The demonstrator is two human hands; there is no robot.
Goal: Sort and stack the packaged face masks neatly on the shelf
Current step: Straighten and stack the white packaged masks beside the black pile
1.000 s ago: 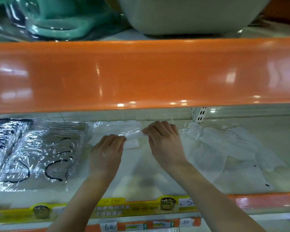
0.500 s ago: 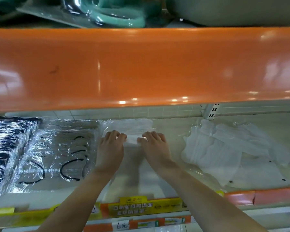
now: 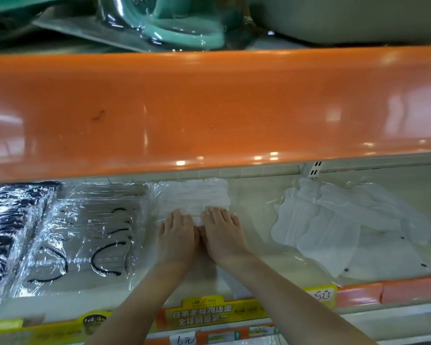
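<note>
While we look down from the head camera, our left hand [image 3: 178,239] and right hand [image 3: 223,236] lie side by side, touching at the thumbs, palms down on the cream lower shelf [image 3: 254,272]. Our fingers are straight and close together, and they press flat on the near edge of a clear plastic pack of white pleated face masks [image 3: 193,197], which lies at the back middle of the shelf. To its left, just beside it, sits a crinkled clear pack of white masks with black ear loops [image 3: 85,235], and further left a shiny pack of dark masks [image 3: 8,220]. Well apart on the right lies a loose, untidy heap of white packaged masks [image 3: 346,225]. Above us runs a glossy orange shelf front [image 3: 209,108], with a teal plastic item wrapped in film [image 3: 174,26] on top. Yellow price labels [image 3: 202,313] line the near edge.
</note>
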